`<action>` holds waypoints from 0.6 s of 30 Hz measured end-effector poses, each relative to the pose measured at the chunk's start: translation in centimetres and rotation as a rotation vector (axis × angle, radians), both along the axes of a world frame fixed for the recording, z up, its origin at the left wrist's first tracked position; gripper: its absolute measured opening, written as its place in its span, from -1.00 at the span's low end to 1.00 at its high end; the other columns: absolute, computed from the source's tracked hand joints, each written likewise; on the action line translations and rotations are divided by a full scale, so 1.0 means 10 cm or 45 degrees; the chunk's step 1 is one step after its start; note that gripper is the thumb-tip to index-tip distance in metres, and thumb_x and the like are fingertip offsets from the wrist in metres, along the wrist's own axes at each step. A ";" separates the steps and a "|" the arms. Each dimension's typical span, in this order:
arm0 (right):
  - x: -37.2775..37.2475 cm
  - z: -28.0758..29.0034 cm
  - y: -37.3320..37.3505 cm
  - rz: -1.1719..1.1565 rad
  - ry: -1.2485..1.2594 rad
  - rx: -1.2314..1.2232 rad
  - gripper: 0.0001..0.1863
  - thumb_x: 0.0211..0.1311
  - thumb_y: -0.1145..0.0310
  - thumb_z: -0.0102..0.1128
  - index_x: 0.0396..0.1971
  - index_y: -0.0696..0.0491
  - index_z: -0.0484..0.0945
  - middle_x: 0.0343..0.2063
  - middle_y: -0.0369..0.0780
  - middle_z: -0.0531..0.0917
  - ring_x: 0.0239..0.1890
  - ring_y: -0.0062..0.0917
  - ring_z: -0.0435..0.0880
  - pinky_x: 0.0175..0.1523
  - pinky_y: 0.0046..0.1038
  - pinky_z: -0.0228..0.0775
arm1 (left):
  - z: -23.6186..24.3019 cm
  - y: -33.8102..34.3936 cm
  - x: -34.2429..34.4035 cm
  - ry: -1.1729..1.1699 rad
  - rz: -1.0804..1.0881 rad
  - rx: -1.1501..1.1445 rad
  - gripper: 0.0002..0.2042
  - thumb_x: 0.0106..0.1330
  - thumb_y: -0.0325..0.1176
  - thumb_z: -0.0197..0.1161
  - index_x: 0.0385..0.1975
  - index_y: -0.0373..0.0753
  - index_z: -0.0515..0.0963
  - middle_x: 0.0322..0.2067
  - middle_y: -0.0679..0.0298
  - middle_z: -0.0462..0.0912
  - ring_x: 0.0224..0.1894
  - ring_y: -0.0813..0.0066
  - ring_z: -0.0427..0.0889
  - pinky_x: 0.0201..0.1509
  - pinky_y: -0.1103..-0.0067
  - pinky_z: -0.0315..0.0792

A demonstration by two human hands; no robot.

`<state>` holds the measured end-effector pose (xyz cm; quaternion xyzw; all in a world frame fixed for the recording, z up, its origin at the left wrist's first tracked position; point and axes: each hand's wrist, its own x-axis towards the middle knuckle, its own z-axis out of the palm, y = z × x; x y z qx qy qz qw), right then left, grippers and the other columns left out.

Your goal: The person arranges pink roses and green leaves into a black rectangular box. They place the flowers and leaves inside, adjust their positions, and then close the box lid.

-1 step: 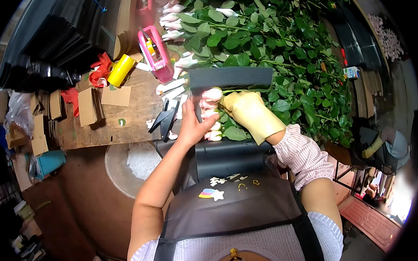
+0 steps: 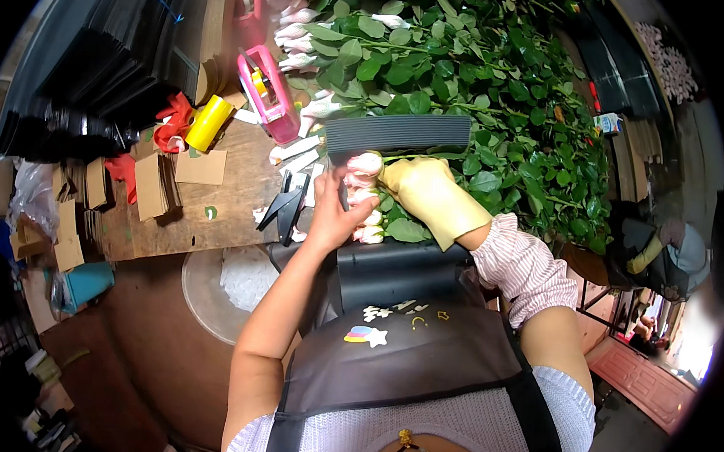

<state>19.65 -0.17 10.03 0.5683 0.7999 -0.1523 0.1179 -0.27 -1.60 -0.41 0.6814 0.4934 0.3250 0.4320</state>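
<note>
My left hand (image 2: 338,212) is closed on a column of pale pink roses (image 2: 363,167), fingers along their left side and thumb on the blooms. My right hand (image 2: 429,193), in a yellow glove, is closed just right of the flower heads, round their stems, its fingertips partly hidden. A dark grey corrugated sheet (image 2: 398,131) lies just above the bunch. A black stapler-like tool (image 2: 285,206) and small white strips (image 2: 299,147) lie left of my left hand. Leafy rose stems (image 2: 516,103) cover the table above and right of my hands.
On the wooden table (image 2: 181,233) are a pink tape dispenser (image 2: 282,115), a yellow roll (image 2: 208,120), cardboard pieces (image 2: 155,186) and black sheet stacks (image 2: 92,64). A pale tub (image 2: 202,308) sits below the edge. Another person (image 2: 675,259) is at far right.
</note>
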 end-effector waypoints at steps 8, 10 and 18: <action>0.07 0.42 -0.25 -0.038 0.181 -0.007 -0.77 0.40 0.20 0.17 -0.16 0.01 0.69 -0.29 -0.10 0.78 -0.26 -0.19 0.79 -0.15 -0.14 0.63 | -0.12 0.11 0.10 -0.043 0.202 0.005 -0.73 0.21 -0.24 0.52 -0.18 -0.23 0.73 -0.12 0.21 0.51 -0.01 0.37 0.39 0.16 0.49 0.31; 0.17 0.61 -0.41 -0.205 0.637 0.138 -0.75 0.40 0.16 0.22 -0.10 -0.03 0.71 -0.22 -0.17 0.77 -0.20 -0.26 0.77 -0.09 -0.26 0.62 | -0.09 0.11 0.10 -0.063 0.184 -0.050 -0.75 0.22 -0.29 0.49 -0.17 -0.24 0.72 -0.10 0.18 0.54 0.03 0.36 0.43 0.19 0.51 0.32; 0.20 -0.02 -0.21 -0.176 1.377 0.249 -0.62 0.22 0.62 0.10 0.02 0.08 0.66 0.03 -0.08 0.71 0.05 -0.10 0.69 0.20 -0.28 0.57 | 0.11 0.17 0.10 -0.058 0.161 -0.163 -0.66 0.15 -0.28 0.59 -0.20 -0.36 0.69 -0.05 0.10 0.60 -0.02 0.40 0.58 0.14 0.54 0.43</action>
